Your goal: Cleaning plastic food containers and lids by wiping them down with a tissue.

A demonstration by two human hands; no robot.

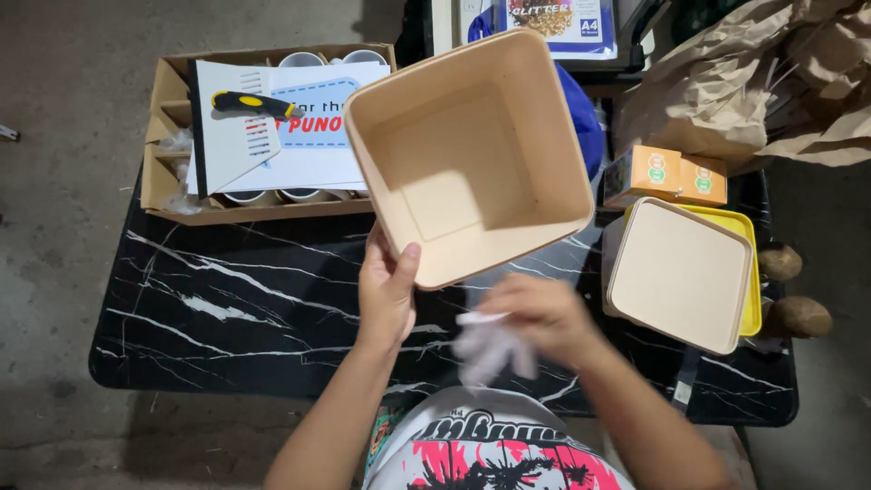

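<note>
Two bare hands are seen above a black marble-patterned surface [227, 308], the largest thing in view, which stands on a grey concrete floor [63, 181]. Crumpled brown paper [753, 82] is piled at the far right corner. A shallow cardboard tray [168, 136] sits at the far left edge; white cups are set in it, largely covered by a printed white sheet [318, 145], and a black-and-yellow utility knife [254, 104] is laid across that sheet. A square beige container [467, 154] is held up, tilted so that its empty inside is turned toward the camera; it is carried above the surface, near the middle. It is gripped at its near left corner by the left hand [386, 295], the thumb pressed over the rim and the fingers hidden behind the wall. To the right, a beige square lid [680, 272] is seen resting on a yellow tray [748, 263]. A small orange box [667, 177] is set just beyond that lid. A crumpled white tissue [485, 349], blurred, is pinched in the closed grip of the right hand [544, 313], just below the container's near edge. Two brown round lumps [794, 290] lie at the right edge; their kind cannot be told.
</note>
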